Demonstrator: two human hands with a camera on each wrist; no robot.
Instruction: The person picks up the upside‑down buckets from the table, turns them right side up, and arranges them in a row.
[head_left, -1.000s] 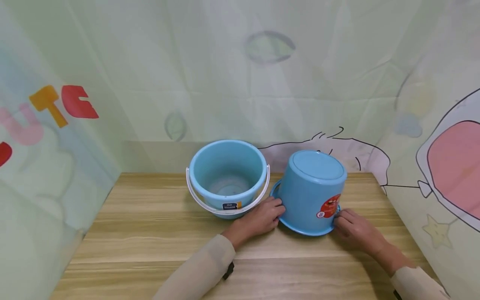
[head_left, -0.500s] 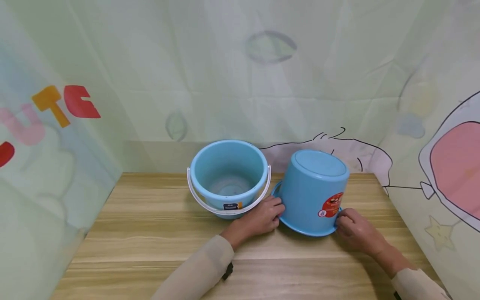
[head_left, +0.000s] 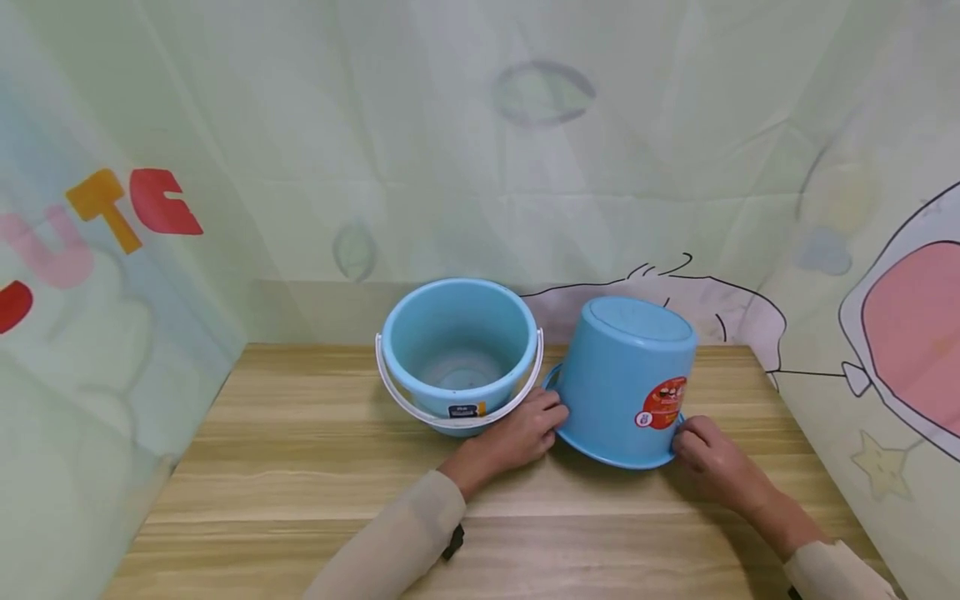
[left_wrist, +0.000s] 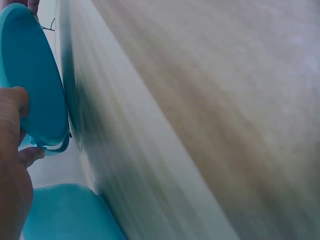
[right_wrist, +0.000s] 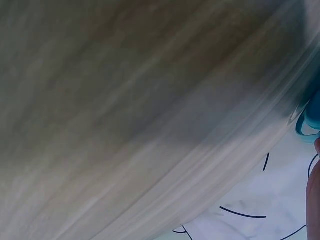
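Note:
An upside-down blue bucket (head_left: 626, 392) with a red round label leans in the head view, its base tipped up and back. My left hand (head_left: 521, 429) grips its rim on the left; in the left wrist view the thumb (left_wrist: 19, 100) lies over the inside edge of the bucket's open mouth (left_wrist: 37, 85). At the rim's right side, my right hand (head_left: 716, 462) pinches the edge, its fingertips partly hidden. The right wrist view catches only the bucket's loop-shaped edge part (right_wrist: 302, 129). Left of it a second blue bucket (head_left: 457, 333) stands upright with a white handle (head_left: 420, 417).
The wood-grain table (head_left: 315, 500) carries both buckets. A pale printed curtain (head_left: 420, 167) hangs close behind them and along both sides. The upright bucket is right beside my left hand.
The held bucket has tipped slightly: less of its base shows now and more of the red label. Both hands keep their hold, and the upright bucket stays put.

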